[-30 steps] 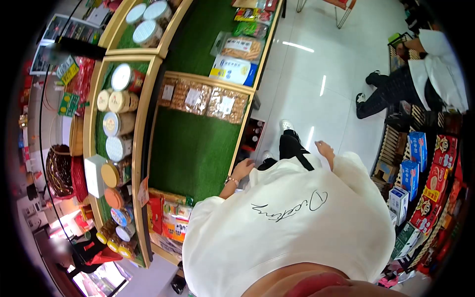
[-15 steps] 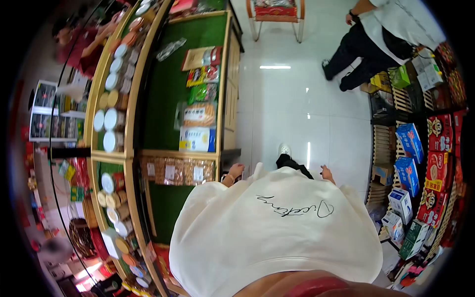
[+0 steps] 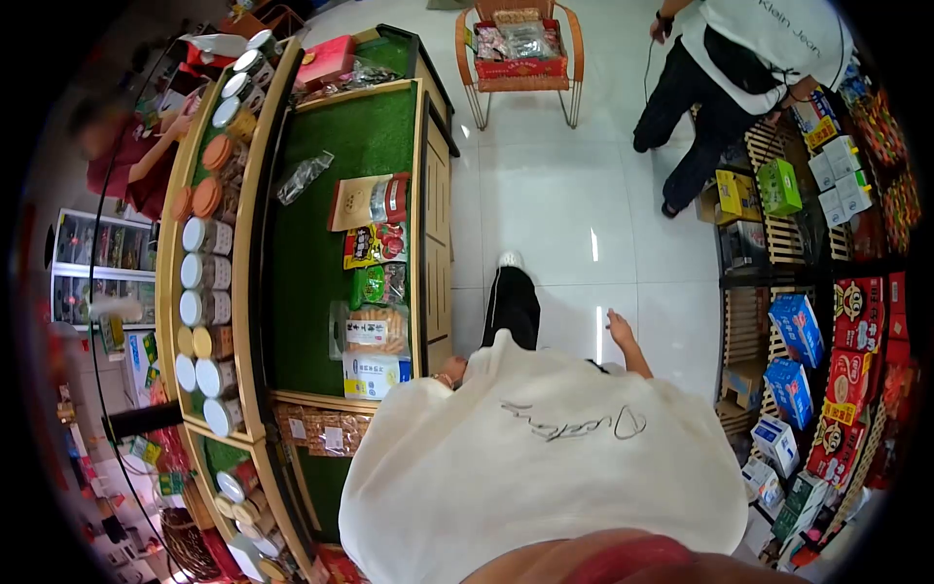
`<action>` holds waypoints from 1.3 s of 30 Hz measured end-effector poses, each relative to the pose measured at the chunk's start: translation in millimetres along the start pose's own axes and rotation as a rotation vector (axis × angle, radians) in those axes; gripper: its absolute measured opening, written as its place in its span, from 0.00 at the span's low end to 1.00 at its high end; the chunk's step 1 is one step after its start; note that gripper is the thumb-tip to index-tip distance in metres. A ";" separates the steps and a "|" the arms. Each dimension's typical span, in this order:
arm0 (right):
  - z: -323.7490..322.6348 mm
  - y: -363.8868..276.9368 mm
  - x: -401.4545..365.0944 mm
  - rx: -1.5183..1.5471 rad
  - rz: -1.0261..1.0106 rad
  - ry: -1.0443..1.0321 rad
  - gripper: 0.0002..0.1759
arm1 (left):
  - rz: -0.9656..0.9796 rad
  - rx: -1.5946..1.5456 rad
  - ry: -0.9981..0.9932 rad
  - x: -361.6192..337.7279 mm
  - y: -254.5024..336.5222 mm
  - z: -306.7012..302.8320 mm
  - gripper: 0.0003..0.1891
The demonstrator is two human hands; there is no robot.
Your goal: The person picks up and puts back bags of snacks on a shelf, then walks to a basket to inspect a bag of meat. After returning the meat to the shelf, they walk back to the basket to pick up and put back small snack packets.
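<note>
My left hand (image 3: pixel 451 370) shows at the left edge of my white top, close to the green-lined display shelf; its fingers are mostly hidden. My right hand (image 3: pixel 619 327) hangs over the tiled floor on the other side, fingers apart and holding nothing. Nearest my left hand are a white and blue packet (image 3: pixel 375 374) and a clear pack of biscuits (image 3: pixel 377 331). Farther along the same shelf lie a green packet (image 3: pixel 377 285), a black and red packet (image 3: pixel 376 243) and a brown pouch (image 3: pixel 370 201).
A wooden-armed chair (image 3: pixel 520 73) holds a red box ahead. At the upper right stands a person (image 3: pixel 720 88) beside shelving (image 3: pixel 769 234) with blue boxes (image 3: pixel 798 329). Jars (image 3: pixel 207 271) line the upper left shelf; another person (image 3: pixel 131 161) is beyond.
The chair and shelf goods have shifted down in view. My right hand has swung forward and its fingers show more clearly. My left hand is more hidden. The person at the upper right has changed stance.
</note>
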State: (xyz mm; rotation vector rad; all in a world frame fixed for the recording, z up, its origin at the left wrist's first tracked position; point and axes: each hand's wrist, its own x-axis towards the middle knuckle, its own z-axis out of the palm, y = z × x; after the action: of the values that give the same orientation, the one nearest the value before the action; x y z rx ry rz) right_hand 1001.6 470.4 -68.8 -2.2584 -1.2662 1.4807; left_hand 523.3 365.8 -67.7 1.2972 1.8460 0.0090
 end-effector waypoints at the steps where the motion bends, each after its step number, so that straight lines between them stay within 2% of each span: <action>1: -1.6 -14.1 6.8 -0.039 -0.047 -0.001 0.36 | 0.036 0.097 -0.048 22.1 -23.2 4.5 0.15; 2: 3.1 -21.2 16.1 -0.054 -0.039 0.019 0.36 | 0.125 0.203 -0.098 48.9 -47.4 9.3 0.14; 3: -1.0 -27.6 34.7 -0.071 -0.040 0.051 0.36 | 0.295 0.343 -0.138 80.0 -67.0 15.9 0.13; 4: -0.1 -30.8 55.1 -0.084 -0.040 0.077 0.36 | 0.501 0.483 -0.118 87.6 -41.9 -11.0 0.13; 5: -0.3 -34.8 73.1 -0.136 -0.040 0.114 0.36 | 0.400 0.393 -0.151 120.4 -62.6 -19.4 0.11; 7: -25.3 -69.2 102.5 -0.187 -0.024 0.004 0.36 | 0.334 0.235 -0.138 152.7 -22.8 -75.8 0.09; 8: -35.8 -80.0 111.2 -0.220 -0.007 -0.068 0.36 | 0.360 0.189 -0.125 167.1 -0.9 -103.9 0.09; 9: -46.5 -99.5 124.2 -0.109 -0.094 0.007 0.34 | 0.440 0.178 -0.089 186.4 21.6 -128.1 0.09; 10: -56.9 -119.1 148.5 -0.100 -0.133 0.088 0.33 | 0.555 0.189 -0.026 212.3 47.7 -151.4 0.09; 11: -61.8 -138.6 175.1 -0.081 -0.171 0.165 0.31 | 0.829 0.402 0.157 274.8 41.3 -153.8 0.09; 12: -60.2 -149.5 184.8 -0.061 -0.192 0.231 0.30 | 1.059 0.623 0.436 335.5 34.2 -155.8 0.08; 13: -66.8 -169.7 193.5 -0.013 -0.213 0.227 0.29 | 0.677 0.609 0.156 352.7 76.9 -187.6 0.08; 14: -70.3 -192.2 200.8 0.039 -0.228 0.219 0.27 | 0.521 0.101 0.062 368.9 106.0 -216.5 0.11; 15: -61.0 -206.6 197.2 0.094 -0.182 0.213 0.27 | 0.271 -0.500 0.063 377.5 145.0 -235.2 0.15; 17: -62.4 -252.8 224.1 0.196 -0.140 0.240 0.26 | 0.158 -0.701 0.019 377.6 227.0 -290.1 0.18; 18: -56.1 -268.0 234.9 0.191 -0.064 0.250 0.26 | 0.192 -0.720 0.009 393.2 251.8 -307.8 0.18; 21: -37.0 -299.6 240.6 0.240 -0.093 0.319 0.24 | 0.249 -0.750 -0.055 425.0 274.4 -314.1 0.16; 23: -46.2 -323.5 263.9 0.197 -0.186 0.366 0.24 | 0.132 -0.646 -0.104 434.4 288.2 -317.8 0.16; 24: -50.3 -327.8 277.9 0.253 -0.134 0.365 0.23 | 0.078 -0.595 -0.121 442.1 297.1 -319.6 0.15; 27: -66.0 -312.9 320.8 0.394 0.024 0.361 0.25 | 0.164 -0.684 -0.070 467.8 301.0 -307.6 0.15; 29: -83.6 -306.6 345.9 0.358 0.189 0.298 0.25 | 0.244 -0.707 -0.036 479.2 307.4 -304.3 0.14; 32: -127.6 -352.0 376.0 0.396 0.343 0.210 0.27 | 0.249 -0.553 -0.058 501.4 319.9 -312.7 0.14; 33: -138.4 -363.7 386.2 0.422 0.387 0.175 0.27 | 0.184 -0.472 -0.060 510.2 331.3 -321.8 0.14; 35: -166.4 -391.1 418.9 0.454 0.276 0.138 0.29 | 0.048 -0.321 -0.074 526.9 350.4 -332.3 0.15; 38: -196.2 -424.5 485.2 0.473 0.089 0.163 0.25 | 0.148 -0.307 -0.104 595.7 353.4 -334.7 0.16; 39: -197.7 -429.0 509.5 0.459 0.030 0.151 0.23 | 0.058 -0.269 -0.102 611.7 372.3 -339.7 0.16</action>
State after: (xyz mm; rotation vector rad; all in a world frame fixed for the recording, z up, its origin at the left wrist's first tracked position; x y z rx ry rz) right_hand 999.6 1165.0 -85.7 -2.0399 -0.7559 1.4027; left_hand 534.6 1158.3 -70.1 1.1411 1.6562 0.2120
